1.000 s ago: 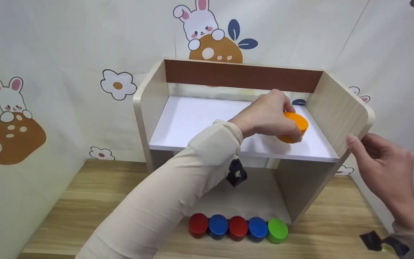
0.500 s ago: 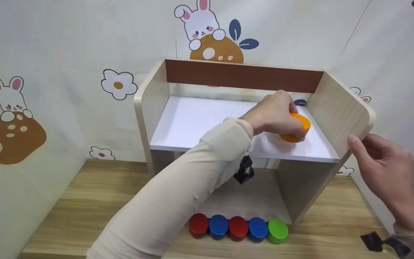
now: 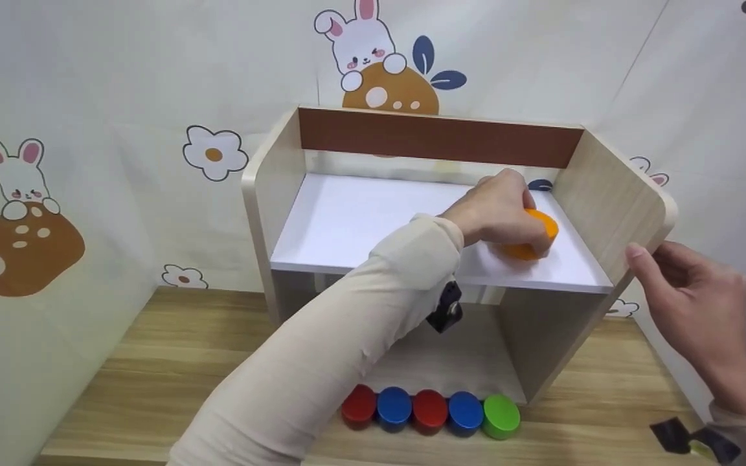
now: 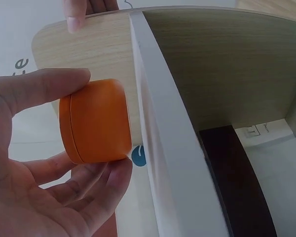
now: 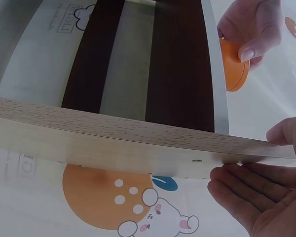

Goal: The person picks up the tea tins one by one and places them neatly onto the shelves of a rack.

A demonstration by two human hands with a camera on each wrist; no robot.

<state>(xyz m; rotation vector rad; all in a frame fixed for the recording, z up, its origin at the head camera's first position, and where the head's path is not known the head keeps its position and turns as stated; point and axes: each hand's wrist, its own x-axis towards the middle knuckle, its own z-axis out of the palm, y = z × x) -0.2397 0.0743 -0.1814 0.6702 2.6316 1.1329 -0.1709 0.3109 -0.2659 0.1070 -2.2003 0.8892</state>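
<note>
My left hand (image 3: 502, 210) holds a round orange lidded jar (image 3: 546, 222) at the right end of the small shelf unit's white top board (image 3: 360, 213). In the left wrist view, the thumb lies on one side of the orange jar (image 4: 96, 121) and the fingers on the other. Whether its base touches the board, I cannot tell. At the unit's right side panel (image 3: 619, 200), my right hand (image 3: 703, 301) grips the front edge. The right wrist view has the thumb on one face of that panel (image 5: 138, 131) and the fingers on the other.
A row of round jars, red (image 3: 358, 406), blue (image 3: 394, 409) and green (image 3: 501, 416) among them, stands on the wooden table (image 3: 153, 382) before the unit. A brown board (image 3: 438, 136) spans the unit's back, against a wall with printed rabbits.
My left hand and the orange jar have shifted a little to the right, then slightly lower toward the board. The right hand has stayed on the side panel.
</note>
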